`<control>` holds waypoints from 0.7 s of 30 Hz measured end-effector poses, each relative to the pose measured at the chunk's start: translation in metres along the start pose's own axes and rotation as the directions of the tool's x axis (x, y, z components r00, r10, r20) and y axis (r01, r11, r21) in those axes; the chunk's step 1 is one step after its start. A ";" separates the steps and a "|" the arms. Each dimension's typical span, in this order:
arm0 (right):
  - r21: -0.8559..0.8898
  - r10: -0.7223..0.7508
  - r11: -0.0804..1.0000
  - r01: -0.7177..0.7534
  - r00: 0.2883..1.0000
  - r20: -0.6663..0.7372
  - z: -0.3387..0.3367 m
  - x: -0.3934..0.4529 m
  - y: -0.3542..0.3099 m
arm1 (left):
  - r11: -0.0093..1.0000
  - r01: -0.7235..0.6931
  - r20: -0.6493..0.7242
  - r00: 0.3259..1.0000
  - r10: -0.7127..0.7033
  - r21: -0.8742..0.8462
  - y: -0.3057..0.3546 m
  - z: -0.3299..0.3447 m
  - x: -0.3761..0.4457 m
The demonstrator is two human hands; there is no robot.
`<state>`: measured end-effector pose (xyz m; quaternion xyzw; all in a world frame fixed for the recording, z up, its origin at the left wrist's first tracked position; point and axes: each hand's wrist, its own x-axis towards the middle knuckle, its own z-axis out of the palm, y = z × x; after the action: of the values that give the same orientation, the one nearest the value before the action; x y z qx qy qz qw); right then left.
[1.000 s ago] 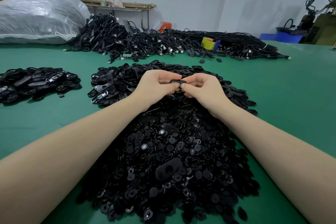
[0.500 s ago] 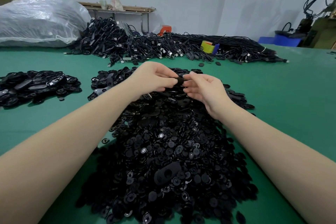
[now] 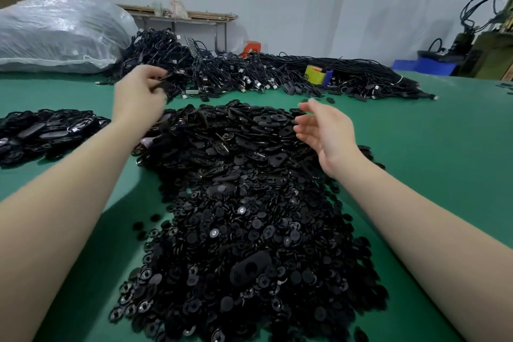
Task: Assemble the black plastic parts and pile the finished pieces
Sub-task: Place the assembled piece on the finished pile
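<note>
Broadly, a green table (image 3: 416,147) carries a big central heap of black plastic parts (image 3: 249,216), oval plates at its far end and round discs nearer, with a smaller pile of black pieces (image 3: 47,130) well apart to the left. Raised above the heap's far left edge, the left hand (image 3: 138,94) pinches a blurred black piece (image 3: 163,83) between curled fingers. Over the heap's right side the right hand (image 3: 324,133) hangs with fingers spread and holds nothing.

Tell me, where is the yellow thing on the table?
In the head view the yellow thing lies far back on the green table, right of centre, nestled in the long heap of black cables, with a small blue piece touching its right side.
</note>
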<state>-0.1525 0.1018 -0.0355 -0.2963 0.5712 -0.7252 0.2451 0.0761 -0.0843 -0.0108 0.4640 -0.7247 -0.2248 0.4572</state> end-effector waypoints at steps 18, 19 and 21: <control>-0.897 -0.215 0.060 0.438 0.883 0.417 -0.003 0.005 0.013 | 0.929 -0.353 0.394 0.874 0.284 0.115 0.054 0.027 -0.025; -0.896 -0.225 0.061 0.441 0.880 0.418 -0.004 0.004 0.012 | 0.913 -0.399 0.480 0.818 0.316 0.079 0.062 0.035 -0.035; -0.894 -0.243 0.046 0.445 0.873 0.422 -0.005 0.003 0.010 | 0.883 -0.467 0.587 0.725 0.359 0.037 0.066 0.050 -0.052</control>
<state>-0.1581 0.1007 -0.0460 -0.5650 0.7905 -0.1869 -0.1447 0.0098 -0.0124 -0.0089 0.2422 -0.9292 -0.1764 0.2163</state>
